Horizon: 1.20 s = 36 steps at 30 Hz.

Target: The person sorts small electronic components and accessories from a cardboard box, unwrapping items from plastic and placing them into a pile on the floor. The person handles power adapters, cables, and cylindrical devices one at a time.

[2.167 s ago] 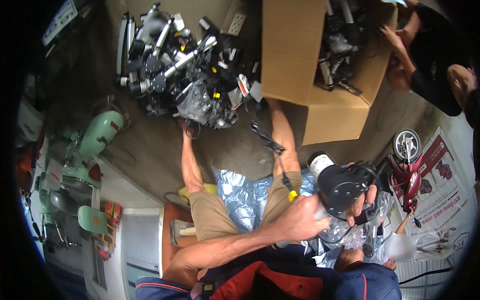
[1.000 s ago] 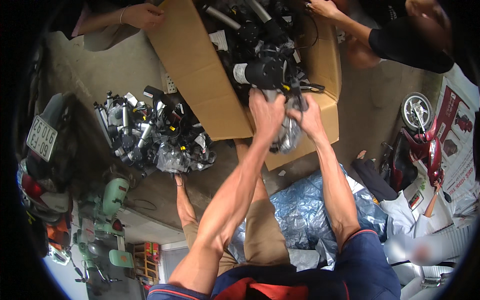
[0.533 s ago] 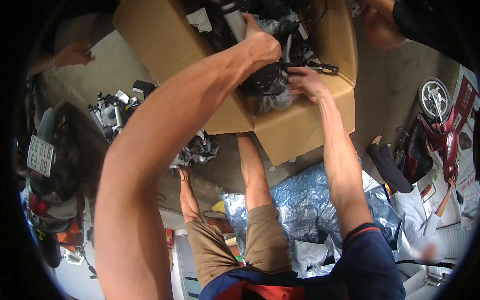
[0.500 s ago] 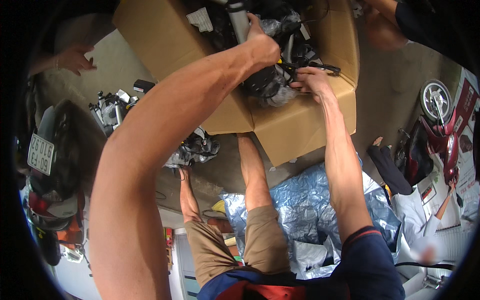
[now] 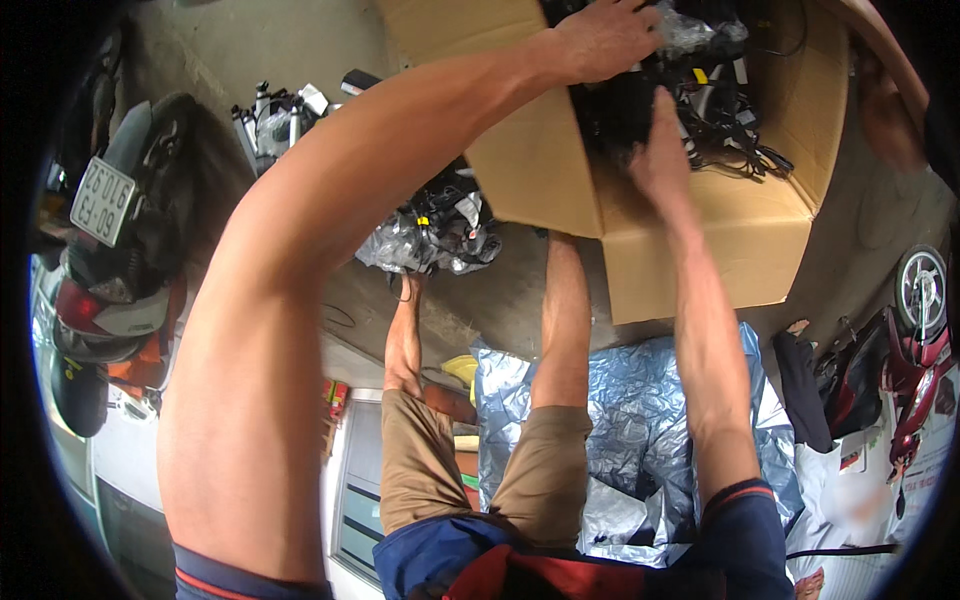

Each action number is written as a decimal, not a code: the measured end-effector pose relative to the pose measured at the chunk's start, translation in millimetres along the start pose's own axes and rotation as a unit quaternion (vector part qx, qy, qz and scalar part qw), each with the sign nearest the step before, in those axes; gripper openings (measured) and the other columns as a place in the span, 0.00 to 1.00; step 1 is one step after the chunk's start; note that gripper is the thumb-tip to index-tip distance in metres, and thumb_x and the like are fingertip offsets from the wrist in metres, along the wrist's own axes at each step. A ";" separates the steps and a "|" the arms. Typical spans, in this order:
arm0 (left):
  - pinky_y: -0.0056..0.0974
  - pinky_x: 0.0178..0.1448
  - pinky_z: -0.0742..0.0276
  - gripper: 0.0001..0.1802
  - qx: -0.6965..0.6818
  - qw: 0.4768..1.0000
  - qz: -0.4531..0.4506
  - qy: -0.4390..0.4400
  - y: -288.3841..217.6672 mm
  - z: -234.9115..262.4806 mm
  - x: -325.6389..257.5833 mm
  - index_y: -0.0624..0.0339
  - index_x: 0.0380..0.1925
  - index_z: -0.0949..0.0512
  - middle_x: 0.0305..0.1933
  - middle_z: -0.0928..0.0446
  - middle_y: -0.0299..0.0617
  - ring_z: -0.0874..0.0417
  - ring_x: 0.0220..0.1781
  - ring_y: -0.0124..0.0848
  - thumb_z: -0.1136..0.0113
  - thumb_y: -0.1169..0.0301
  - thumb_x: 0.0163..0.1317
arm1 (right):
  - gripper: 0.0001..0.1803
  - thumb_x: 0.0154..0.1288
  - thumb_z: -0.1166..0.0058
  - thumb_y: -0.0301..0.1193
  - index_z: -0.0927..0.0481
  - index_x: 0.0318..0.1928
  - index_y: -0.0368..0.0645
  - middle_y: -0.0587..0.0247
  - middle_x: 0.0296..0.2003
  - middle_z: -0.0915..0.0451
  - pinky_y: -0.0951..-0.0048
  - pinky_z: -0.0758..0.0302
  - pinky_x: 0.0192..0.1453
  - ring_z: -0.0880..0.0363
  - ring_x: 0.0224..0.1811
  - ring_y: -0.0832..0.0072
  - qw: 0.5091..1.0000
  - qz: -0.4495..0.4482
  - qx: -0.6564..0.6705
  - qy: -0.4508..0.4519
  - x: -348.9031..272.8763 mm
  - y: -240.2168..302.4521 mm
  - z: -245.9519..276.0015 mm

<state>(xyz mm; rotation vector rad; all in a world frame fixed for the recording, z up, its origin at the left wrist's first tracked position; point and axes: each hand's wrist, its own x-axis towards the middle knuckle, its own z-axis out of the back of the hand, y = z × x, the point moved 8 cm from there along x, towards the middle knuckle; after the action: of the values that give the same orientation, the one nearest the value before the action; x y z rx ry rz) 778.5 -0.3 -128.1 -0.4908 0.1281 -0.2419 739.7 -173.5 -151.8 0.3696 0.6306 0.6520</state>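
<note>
A large cardboard box stands in front of me with its flaps folded out. Inside lies a jumble of black cables and parts, some in clear plastic wrap. My left hand reaches over the box's left side, fingers apart above the contents, holding nothing I can see. Lower and to the right, my right hand is at the box's near inner side, slightly blurred. Its index finger points up, apart from the thumb, beside a dark shape whose kind I cannot make out.
On the floor at left sit plastic-wrapped black and silver parts and another such pile. Silver sheeting spreads near my legs. Motorbikes stand at left and right. Another person's arm is beside the box's far right.
The silver-and-black cylinder that my left hand held has left it and is out of sight. The wrapped bundle no longer rests on the near flap. My view has shifted, moving the box rightward.
</note>
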 end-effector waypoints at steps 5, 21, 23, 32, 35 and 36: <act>0.39 0.48 0.20 0.11 -0.233 0.833 0.348 -0.360 56.8 97.7 -215.6 0.65 0.45 0.18 0.38 0.15 0.47 0.15 0.39 0.39 0.38 0.70 0.68 | 0.19 0.66 0.45 0.22 0.24 0.58 0.32 0.42 0.55 0.21 0.55 0.25 0.61 0.19 0.51 0.50 0.978 -0.090 0.082 -0.169 -15.8 147.8 48.8; 0.47 0.60 0.17 0.21 -0.458 0.719 0.520 0.057 -95.7 -187.7 -549.3 0.67 0.54 0.18 0.49 0.13 0.57 0.11 0.53 0.52 0.31 0.72 0.62 | 0.62 0.53 0.25 0.46 0.50 0.80 0.36 0.36 0.74 0.36 0.55 0.33 0.78 0.37 0.77 0.45 0.948 -0.228 -0.140 0.172 -181.0 21.3 -354.9; 0.47 0.57 0.16 0.19 -0.491 0.687 0.535 0.003 -94.5 -188.1 -550.2 0.68 0.54 0.18 0.47 0.12 0.56 0.10 0.50 0.49 0.33 0.74 0.63 | 0.63 0.48 0.21 0.49 0.45 0.78 0.41 0.41 0.72 0.30 0.54 0.29 0.75 0.29 0.73 0.46 0.929 -0.285 -0.176 0.156 -181.6 22.7 -358.9; 0.46 0.55 0.16 0.20 -0.519 0.655 0.549 -0.010 -130.4 -204.0 -555.4 0.69 0.55 0.19 0.47 0.12 0.56 0.10 0.48 0.47 0.33 0.74 0.63 | 0.39 0.51 0.23 0.46 0.20 0.60 0.39 0.39 0.54 0.16 0.51 0.23 0.64 0.18 0.59 0.42 0.976 -0.120 -0.113 0.144 -183.2 1.9 -380.1; 0.47 0.55 0.16 0.21 -0.542 0.633 0.552 0.023 -144.2 -214.1 -555.7 0.68 0.55 0.19 0.47 0.13 0.56 0.10 0.48 0.48 0.33 0.73 0.63 | 0.28 0.54 0.31 0.41 0.16 0.51 0.34 0.44 0.45 0.13 0.53 0.21 0.58 0.14 0.50 0.49 0.940 -0.229 -0.114 0.225 -190.9 -3.3 -389.8; 0.47 0.55 0.16 0.21 -0.544 0.632 0.551 0.035 -146.0 -213.1 -554.0 0.68 0.55 0.19 0.47 0.13 0.57 0.10 0.49 0.48 0.33 0.73 0.63 | 0.27 0.54 0.32 0.41 0.15 0.49 0.33 0.46 0.43 0.13 0.56 0.20 0.55 0.14 0.48 0.53 0.924 -0.285 -0.052 0.250 -198.4 -5.3 -390.2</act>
<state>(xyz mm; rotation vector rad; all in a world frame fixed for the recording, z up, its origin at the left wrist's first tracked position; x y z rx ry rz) 177.5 -77.0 -209.2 -1.5134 0.6464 1.1412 367.0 -260.2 -364.5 -0.0972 1.1314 0.2076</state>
